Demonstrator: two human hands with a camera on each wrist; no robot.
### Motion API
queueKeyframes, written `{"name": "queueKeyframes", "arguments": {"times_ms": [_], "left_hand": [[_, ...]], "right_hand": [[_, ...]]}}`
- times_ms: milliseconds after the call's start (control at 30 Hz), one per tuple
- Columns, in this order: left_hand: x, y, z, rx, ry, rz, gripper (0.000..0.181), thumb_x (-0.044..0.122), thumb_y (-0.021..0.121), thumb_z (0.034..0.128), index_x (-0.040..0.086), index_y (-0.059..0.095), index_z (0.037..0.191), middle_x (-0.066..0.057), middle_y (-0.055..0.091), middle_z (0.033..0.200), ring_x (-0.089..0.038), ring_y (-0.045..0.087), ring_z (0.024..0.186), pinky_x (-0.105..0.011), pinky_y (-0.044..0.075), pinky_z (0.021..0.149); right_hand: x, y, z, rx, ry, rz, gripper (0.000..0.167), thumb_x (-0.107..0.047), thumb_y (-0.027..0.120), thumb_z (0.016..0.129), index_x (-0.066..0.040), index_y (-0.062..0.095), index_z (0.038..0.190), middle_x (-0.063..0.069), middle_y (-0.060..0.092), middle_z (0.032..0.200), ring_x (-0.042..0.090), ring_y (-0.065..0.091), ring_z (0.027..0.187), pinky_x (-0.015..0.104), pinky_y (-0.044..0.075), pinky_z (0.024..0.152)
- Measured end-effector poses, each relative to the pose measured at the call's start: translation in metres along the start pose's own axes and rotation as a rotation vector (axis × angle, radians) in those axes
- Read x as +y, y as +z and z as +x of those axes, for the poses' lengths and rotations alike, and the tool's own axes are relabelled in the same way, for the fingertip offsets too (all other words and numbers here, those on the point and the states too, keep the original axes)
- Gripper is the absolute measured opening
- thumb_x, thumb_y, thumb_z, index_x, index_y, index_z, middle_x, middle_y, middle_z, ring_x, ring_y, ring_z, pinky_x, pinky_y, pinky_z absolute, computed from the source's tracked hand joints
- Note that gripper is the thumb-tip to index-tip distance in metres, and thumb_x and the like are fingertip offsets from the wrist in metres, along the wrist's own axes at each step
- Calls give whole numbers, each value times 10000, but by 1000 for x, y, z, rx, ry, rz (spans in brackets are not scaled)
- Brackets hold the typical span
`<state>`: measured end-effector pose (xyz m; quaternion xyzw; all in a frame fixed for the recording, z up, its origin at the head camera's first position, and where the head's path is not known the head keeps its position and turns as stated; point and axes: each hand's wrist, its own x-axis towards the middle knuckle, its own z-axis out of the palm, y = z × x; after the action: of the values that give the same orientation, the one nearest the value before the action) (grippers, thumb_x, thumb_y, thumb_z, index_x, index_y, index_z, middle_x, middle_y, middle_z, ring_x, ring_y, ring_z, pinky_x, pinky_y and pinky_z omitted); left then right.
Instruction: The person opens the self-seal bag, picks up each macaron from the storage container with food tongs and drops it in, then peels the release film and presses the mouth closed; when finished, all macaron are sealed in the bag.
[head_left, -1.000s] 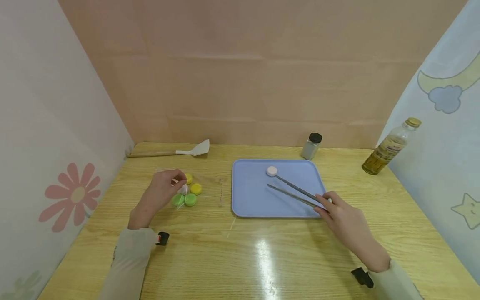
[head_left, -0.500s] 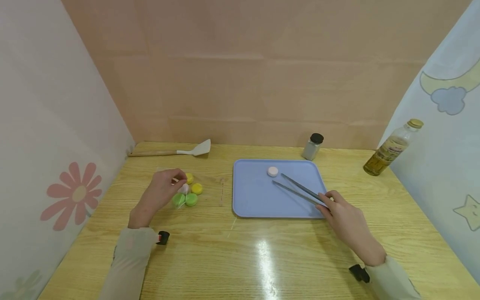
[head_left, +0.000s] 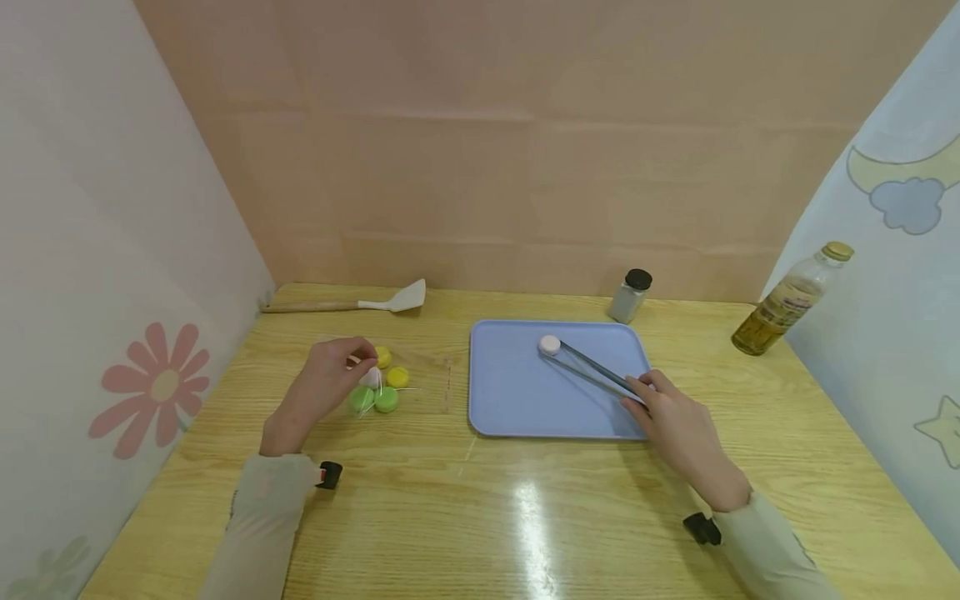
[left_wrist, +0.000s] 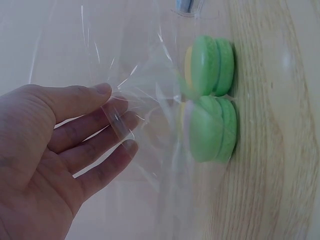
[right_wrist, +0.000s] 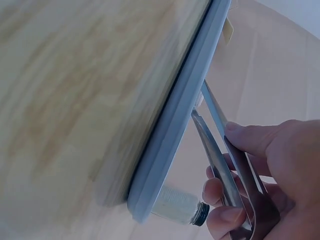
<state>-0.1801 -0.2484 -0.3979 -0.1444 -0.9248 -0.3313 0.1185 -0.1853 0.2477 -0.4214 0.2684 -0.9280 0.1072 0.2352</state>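
Note:
Between thumb and fingers, my left hand (head_left: pixel 322 385) pinches the clear plastic bag (left_wrist: pixel 150 100). Inside it lie green macarons (head_left: pixel 386 400), yellow macarons (head_left: pixel 397 377) and a pale one (head_left: pixel 371 377). My right hand (head_left: pixel 684 433) grips metal tongs (head_left: pixel 592 367) over the blue tray (head_left: pixel 517 408). The tong tips are at either side of a pale pink macaron (head_left: pixel 550 345) near the tray's back; whether both tips touch it I cannot tell. In the right wrist view, the tongs (right_wrist: pixel 240 175) lie between thumb and curled fingers.
A white spatula (head_left: pixel 408 296) with a wooden handle lies at the back left. Behind the tray's right corner stands a small black-lidded jar (head_left: pixel 628 300). An oil bottle (head_left: pixel 787 304) stands at the right. A patterned wall borders each side.
The right hand has moved slightly left and the tongs' tips, which were to the right of the pale pink macaron, are now around it. My left hand keeps its pinch on the bag.

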Motion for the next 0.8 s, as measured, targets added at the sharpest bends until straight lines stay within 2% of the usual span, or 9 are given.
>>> {"name": "queueKeyframes", "arguments": {"times_ms": [400, 800], "left_hand": [[1, -1, 1, -9, -9, 3, 69, 45, 680, 972, -4, 715, 1006, -100, 729, 982, -276, 687, 928, -474, 575, 799], [1, -1, 0, -8, -13, -4, 64, 40, 682, 969, -2, 715, 1003, -95, 729, 974, -274, 688, 914, -468, 578, 782]], "right_hand": [[-1, 3, 3, 19, 3, -1, 306, -97, 820, 830, 25, 743, 1100, 126, 624, 987, 130, 509, 511, 263, 358, 393], [-3, 4, 2, 37, -37, 2, 316, -66, 840, 799, 35, 742, 1082, 123, 617, 976, 132, 512, 520, 278, 380, 399]]}}
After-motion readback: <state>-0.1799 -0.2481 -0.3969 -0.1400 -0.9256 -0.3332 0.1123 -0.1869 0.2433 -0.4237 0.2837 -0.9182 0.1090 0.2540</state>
